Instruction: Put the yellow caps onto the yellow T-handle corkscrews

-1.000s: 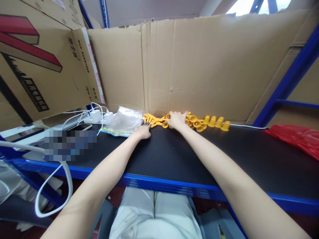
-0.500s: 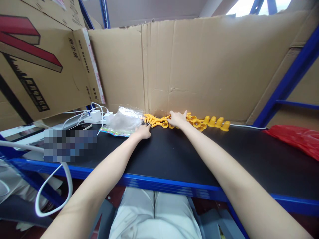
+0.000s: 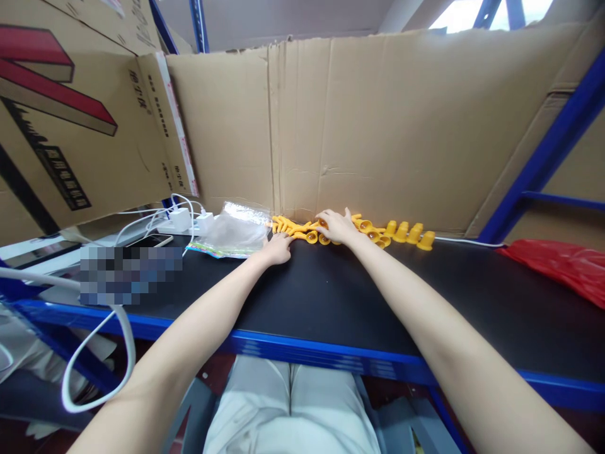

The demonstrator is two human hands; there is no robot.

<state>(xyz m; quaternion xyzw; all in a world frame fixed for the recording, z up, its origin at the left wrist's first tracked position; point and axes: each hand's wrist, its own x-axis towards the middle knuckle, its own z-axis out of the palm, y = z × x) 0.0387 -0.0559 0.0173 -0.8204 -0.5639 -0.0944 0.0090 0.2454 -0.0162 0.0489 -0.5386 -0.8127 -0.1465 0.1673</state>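
Yellow parts (image 3: 302, 228) row along cardboard wall (image 3: 378, 126), both hands (image 3: 334, 226) touching

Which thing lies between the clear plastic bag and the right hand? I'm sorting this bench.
The left hand and yellow plastic pieces, seen in the head view.

Hands: two, left hand (image 3: 276, 249) and right hand (image 3: 334, 226)
White chargers: two (image 3: 180, 220) (image 3: 205, 222)
Clear bags: one (image 3: 235, 231)
Red bags: one (image 3: 560, 261)
Yellow pieces (image 3: 401, 232): too jumbled to count
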